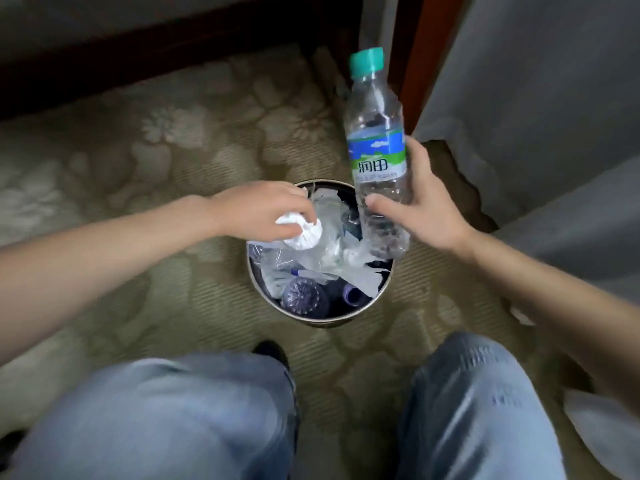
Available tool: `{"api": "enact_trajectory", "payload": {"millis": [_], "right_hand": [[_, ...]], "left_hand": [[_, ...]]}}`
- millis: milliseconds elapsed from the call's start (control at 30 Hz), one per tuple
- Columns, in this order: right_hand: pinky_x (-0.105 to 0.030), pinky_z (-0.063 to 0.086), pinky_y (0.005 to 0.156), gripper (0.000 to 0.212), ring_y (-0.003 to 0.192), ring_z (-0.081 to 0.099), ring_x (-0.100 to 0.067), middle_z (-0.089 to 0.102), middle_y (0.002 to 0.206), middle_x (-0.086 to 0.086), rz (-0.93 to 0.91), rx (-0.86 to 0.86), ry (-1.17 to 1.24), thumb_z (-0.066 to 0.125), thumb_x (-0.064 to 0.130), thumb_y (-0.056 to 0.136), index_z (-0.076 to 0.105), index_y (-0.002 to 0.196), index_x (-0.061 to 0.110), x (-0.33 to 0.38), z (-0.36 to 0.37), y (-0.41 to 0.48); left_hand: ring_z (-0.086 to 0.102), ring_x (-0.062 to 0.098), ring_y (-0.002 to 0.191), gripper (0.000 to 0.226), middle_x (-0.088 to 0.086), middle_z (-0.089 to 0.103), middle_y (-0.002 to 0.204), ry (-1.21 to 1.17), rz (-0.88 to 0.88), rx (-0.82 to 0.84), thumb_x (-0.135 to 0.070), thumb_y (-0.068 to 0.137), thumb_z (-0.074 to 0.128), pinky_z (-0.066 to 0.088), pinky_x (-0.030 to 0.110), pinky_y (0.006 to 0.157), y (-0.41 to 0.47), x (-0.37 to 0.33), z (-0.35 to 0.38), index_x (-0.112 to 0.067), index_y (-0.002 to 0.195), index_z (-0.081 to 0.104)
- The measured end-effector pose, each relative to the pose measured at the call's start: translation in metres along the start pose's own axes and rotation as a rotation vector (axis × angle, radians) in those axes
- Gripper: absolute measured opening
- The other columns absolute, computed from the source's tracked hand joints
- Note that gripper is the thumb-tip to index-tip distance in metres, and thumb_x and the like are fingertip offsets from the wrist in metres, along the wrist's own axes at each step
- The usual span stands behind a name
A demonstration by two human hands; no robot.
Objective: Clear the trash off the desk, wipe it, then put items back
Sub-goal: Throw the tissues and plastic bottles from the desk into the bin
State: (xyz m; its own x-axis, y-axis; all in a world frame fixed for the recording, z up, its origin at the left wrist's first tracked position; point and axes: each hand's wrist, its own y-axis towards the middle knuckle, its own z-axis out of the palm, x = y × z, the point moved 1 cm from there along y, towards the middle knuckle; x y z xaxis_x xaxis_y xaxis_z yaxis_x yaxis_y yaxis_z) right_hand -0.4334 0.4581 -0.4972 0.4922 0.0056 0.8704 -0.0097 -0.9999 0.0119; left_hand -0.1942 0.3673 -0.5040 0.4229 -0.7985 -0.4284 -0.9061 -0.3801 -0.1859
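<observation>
A round metal trash bin [384,289] stands on the carpet in front of my knees, holding clear plastic wrap, bottles and white scraps. My left hand [263,209] hovers over the bin's left side and grips a crumpled white paper ball [304,233]. My right hand [419,206] holds a clear, empty plastic water bottle [379,143] with a teal cap and blue-green label. The bottle stands nearly upright over the bin's right rim, with my thumb and fingers curled round its lower half.
Patterned beige carpet [173,150] surrounds the bin. Dark wooden furniture [138,46] runs along the top, a brown wooden post [415,64] stands behind the bottle, and grey upholstery [536,98] fills the right. My knees in blue jeans [166,417] fill the bottom.
</observation>
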Motion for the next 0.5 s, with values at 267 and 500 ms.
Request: {"api": "enact_trajectory", "payload": {"millis": [267,500], "right_hand": [[-0.014,0.042,0.089,0.067,0.097,0.056,0.011,0.057,0.107,0.019,-0.026,0.169,0.062,0.073,0.011,0.078,0.030,0.130,0.015,-0.036,0.022,0.011],[-0.006,0.041,0.075,0.062,0.087,0.055,0.009,0.054,0.099,0.020,-0.027,0.316,-0.031,0.070,0.012,0.081,0.031,0.129,0.015,-0.029,0.022,0.029]], "left_hand": [[0.043,-0.002,0.086,0.033,-0.028,0.057,0.082,-0.172,-0.065,-0.127,-0.038,0.077,0.049,0.029,0.004,0.085,-0.015,-0.004,0.027,-0.018,0.091,0.071],[0.052,-0.015,0.089,0.017,-0.025,0.056,0.094,-0.292,-0.227,-0.014,-0.017,0.076,0.072,0.034,0.002,0.080,-0.025,0.000,0.036,-0.020,0.092,0.065]]}}
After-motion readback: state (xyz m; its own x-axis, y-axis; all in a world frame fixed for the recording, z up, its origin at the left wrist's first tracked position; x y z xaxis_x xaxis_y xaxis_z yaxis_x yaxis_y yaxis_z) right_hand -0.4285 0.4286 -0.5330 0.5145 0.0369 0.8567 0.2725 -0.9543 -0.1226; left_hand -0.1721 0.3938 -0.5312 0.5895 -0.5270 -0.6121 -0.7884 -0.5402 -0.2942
